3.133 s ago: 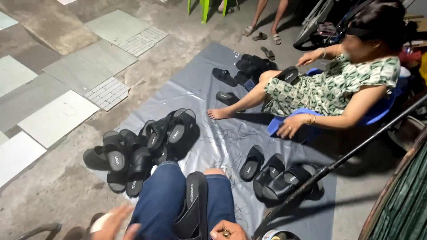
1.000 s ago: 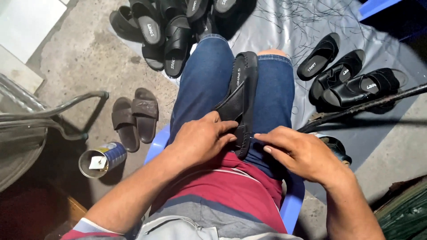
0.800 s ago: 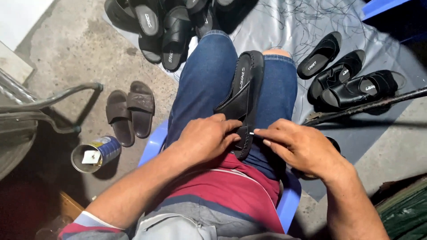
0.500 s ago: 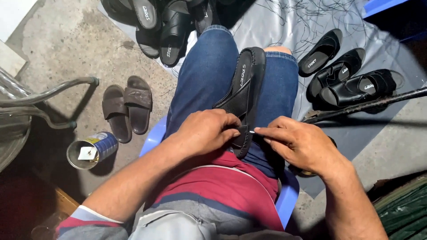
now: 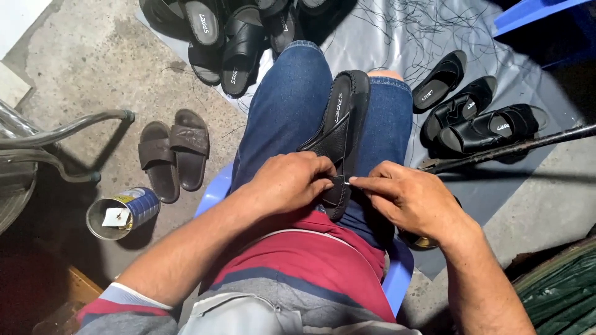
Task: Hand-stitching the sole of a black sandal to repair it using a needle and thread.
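Note:
A black slide sandal (image 5: 340, 127) lies lengthwise between my jeans-clad thighs, heel end toward me. My left hand (image 5: 292, 181) grips its near end and strap from the left. My right hand (image 5: 406, 198) pinches a thin, needle-like tool, its tip meeting the sandal's edge right by my left fingertips. The tool itself is mostly hidden by my fingers. I sit on a blue plastic stool (image 5: 397, 276).
A heap of black sandals (image 5: 236, 31) lies ahead on the grey plastic sheet (image 5: 397, 34). Three more black sandals (image 5: 475, 121) lie to the right behind a dark metal bar (image 5: 515, 146). Brown slides (image 5: 174, 149) and an open tin can (image 5: 118, 211) sit on the concrete at left.
The view swung down from the seated person across the sheet to my lap. Over the last second my right hand edged left until its fingertips met the sandal beside my left hand.

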